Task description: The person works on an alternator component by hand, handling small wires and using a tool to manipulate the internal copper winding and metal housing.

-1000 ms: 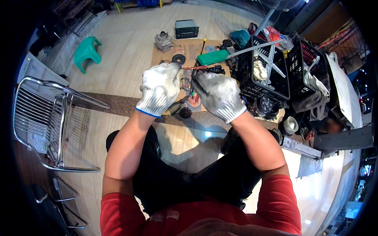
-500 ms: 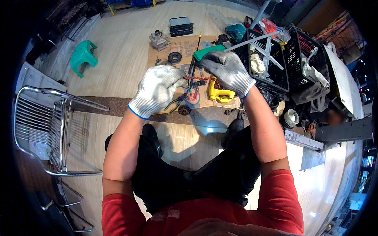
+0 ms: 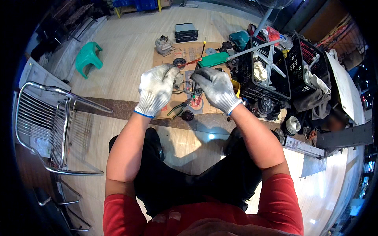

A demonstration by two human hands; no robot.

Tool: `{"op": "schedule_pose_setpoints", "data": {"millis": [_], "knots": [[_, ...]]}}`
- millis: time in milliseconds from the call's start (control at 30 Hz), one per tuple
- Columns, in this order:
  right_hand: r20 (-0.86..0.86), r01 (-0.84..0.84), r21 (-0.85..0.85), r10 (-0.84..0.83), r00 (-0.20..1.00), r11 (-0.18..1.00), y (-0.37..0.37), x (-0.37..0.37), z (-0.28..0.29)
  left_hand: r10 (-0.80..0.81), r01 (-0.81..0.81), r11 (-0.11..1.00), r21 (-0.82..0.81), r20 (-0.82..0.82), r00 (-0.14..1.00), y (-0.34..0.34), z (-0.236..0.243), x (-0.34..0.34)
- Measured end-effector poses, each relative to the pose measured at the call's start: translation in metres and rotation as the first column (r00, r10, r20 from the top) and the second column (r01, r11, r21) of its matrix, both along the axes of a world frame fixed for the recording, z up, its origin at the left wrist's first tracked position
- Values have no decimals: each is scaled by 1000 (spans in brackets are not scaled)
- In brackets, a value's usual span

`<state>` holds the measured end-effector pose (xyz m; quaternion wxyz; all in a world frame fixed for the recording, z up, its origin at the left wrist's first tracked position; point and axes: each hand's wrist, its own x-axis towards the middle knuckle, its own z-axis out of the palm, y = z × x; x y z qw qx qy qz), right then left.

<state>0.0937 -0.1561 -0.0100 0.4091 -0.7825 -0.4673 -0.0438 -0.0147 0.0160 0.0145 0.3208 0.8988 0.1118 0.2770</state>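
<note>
A red twisted wire (image 3: 191, 63) is being pinched between the thumb and fingers of the gloved left hand (image 3: 156, 87). It is being held out from those fingertips toward the upper right, its far end being seen just beside the left corner of a green flat piece (image 3: 214, 59). The gloved right hand (image 3: 216, 87) is being held to the right of the left hand, its fingertips being kept below the wire and apart from it. Its fingers are being bent inward, drawn near the thumb; whether anything is being gripped there cannot be told.

Both hands are being held over a cardboard sheet (image 3: 158, 59), on which various parts are being supported. A black ring (image 3: 179, 61) is being partly crossed by the wire in this view. A black rod (image 3: 203, 48) with a yellow tip is being seen between the hands, and pliers (image 3: 179, 108) are being left below them, near a round dark part (image 3: 187, 115). A yellow object (image 3: 236, 87) is being partly hidden by the right hand. Further right, mixed items are being held in a black crate (image 3: 289, 84).
</note>
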Motion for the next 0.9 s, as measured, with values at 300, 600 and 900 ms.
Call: {"op": "schedule_pose_setpoints", "data": {"millis": [300, 600, 900], "knots": [[484, 89, -81, -39, 874, 993, -9, -8, 21, -69, 79, 887, 455, -37, 997, 3, -17, 7], [-74, -24, -174, 11, 997, 984, -21, 26, 35, -383, 343, 781, 522, -34, 923, 4, -6, 3], [-565, -91, 16, 84, 821, 996, -11, 23, 11, -324, 306, 932, 193, 69, 943, 3, -3, 0]]}}
